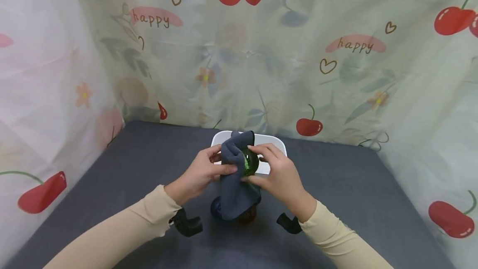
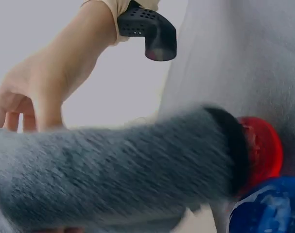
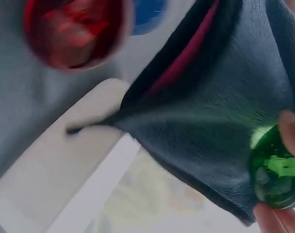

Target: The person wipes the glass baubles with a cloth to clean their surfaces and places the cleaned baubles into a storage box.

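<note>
A grey-blue cloth (image 1: 235, 190) with a dark edge hangs from my left hand (image 1: 203, 171), whose thumb and fingers pinch it. My right hand (image 1: 278, 171) holds a round, green, see-through glass (image 1: 251, 162) between thumb and fingertips, against the cloth. In the right wrist view the green glass (image 3: 278, 170) shows at the right edge, with fingertips above and below it. Below the cloth, partly hidden by it, a blue see-through glass (image 1: 215, 207) and a red one (image 1: 248, 215) stand on the table. The left wrist view shows the red glass (image 2: 261, 148) beside the blue glass (image 2: 268, 208).
A white plastic basket (image 1: 274, 139) stands behind the hands, partly covered by them and the cloth. Dark grey cloth covers the table (image 1: 157, 152). Patterned curtains (image 1: 248, 74) rise at the back and sides. Black wrist mounts (image 1: 188, 224) sit under both forearms.
</note>
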Motion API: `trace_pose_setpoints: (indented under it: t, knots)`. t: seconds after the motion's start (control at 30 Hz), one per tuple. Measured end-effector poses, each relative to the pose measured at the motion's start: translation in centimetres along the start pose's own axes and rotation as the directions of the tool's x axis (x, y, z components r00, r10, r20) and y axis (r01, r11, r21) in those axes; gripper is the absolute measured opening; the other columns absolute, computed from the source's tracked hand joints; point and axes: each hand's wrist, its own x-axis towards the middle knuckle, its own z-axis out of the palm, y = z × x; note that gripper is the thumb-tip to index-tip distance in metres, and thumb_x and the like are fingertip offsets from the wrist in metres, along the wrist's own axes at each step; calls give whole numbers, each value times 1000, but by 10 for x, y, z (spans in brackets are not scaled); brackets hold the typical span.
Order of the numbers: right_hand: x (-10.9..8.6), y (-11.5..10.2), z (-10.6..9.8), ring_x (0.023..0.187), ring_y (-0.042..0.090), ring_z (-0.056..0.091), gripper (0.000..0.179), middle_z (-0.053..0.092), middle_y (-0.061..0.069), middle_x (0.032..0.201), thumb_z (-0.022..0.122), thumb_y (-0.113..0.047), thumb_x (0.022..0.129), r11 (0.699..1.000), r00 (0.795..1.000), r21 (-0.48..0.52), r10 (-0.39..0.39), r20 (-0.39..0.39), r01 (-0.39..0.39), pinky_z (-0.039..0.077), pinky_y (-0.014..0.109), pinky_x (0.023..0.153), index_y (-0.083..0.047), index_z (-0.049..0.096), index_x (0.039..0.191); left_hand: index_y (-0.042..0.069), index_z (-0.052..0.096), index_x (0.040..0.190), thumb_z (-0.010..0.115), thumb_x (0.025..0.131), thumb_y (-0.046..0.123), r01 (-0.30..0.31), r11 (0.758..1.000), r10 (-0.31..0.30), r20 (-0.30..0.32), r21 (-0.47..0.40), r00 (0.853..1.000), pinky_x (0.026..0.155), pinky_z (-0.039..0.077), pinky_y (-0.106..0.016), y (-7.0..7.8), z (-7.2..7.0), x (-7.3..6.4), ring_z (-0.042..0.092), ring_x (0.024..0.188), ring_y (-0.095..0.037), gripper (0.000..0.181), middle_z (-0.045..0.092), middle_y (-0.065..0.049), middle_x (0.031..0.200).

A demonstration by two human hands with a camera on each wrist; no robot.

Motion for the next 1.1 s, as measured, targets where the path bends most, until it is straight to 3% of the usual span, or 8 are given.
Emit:
trace_pose_setpoints:
  t: [0.1, 0.2, 0.4, 0.53, 0.63, 0.83, 1.0, 1.1]
  knots:
    - [-2, -1, 1, 92, 13, 60, 69, 57, 3, 104, 88, -25, 60, 981, 998, -181, -65, 10, 66, 52, 23, 75, -11, 59, 121, 5, 55, 124, 77, 73, 7, 6, 995, -3, -39, 97, 999, 77, 52, -38, -2, 4, 2, 61, 96, -23, 55, 59, -14, 114]
    - [-6, 1, 0, 86, 11, 62, 66, 58, 0, 105, 88, -24, 60, 995, 994, 17, 98, 44, -99, 53, 22, 73, -18, 60, 119, 4, 58, 120, 76, 74, 4, 5, 996, -1, -47, 87, 999, 71, 54, -35, -4, 1, 1, 63, 84, -20, 50, 62, -13, 109]
    - [-1, -3, 0, 91, 20, 61, 61, 54, 2, 112, 84, -13, 65, 781, 898, 450, 412, 152, -434, 53, 30, 75, -23, 60, 120, 2, 56, 121, 72, 75, -2, -9, 1000, 8, -41, -21, 999, 59, 49, -26, -6, -3, -1, 58, 62, -11, 49, 63, -8, 99]
    - [1, -7, 3, 97, 14, 59, 64, 54, -1, 112, 87, -22, 61, 927, 941, 176, 311, 131, -331, 52, 23, 76, -17, 59, 119, 0, 51, 127, 74, 75, 2, -4, 1000, 4, -10, -1, 1000, 76, 53, -37, -9, -2, 0, 63, 93, -22, 56, 61, -13, 112]
    - [0, -3, 3, 94, 12, 60, 63, 58, -3, 111, 88, -24, 59, 931, 936, 144, 313, 160, -335, 52, 22, 74, -16, 60, 114, -4, 53, 123, 72, 77, 1, 7, 1000, -7, -12, 2, 1000, 76, 53, -38, -13, -5, -1, 64, 92, -22, 50, 64, -12, 106]
    - [-4, 7, 3, 96, 22, 58, 62, 55, 7, 120, 83, -5, 65, 724, 912, 555, 339, 232, -410, 53, 33, 77, -10, 57, 121, -5, 50, 124, 66, 82, 1, 14, 994, -9, 48, -109, 999, 69, 53, -28, -15, -8, -3, 64, 81, -14, 45, 65, -4, 94]
    - [-6, 0, 7, 106, 15, 56, 66, 53, 2, 120, 83, -24, 67, 973, 992, 213, 67, 108, -89, 50, 26, 83, -13, 54, 125, -5, 47, 130, 72, 80, 11, 8, 998, -4, 60, -60, 998, 72, 54, -32, -9, -11, -5, 64, 90, -18, 59, 66, -7, 102]
    - [-6, -3, 6, 105, 14, 54, 65, 53, 1, 115, 84, -31, 64, 999, 999, 23, -26, 36, 25, 50, 23, 81, -14, 56, 121, -4, 52, 126, 73, 79, 11, 3, 1000, -3, 37, 1, 999, 71, 54, -33, -6, -12, -4, 65, 89, -18, 53, 66, -8, 103]
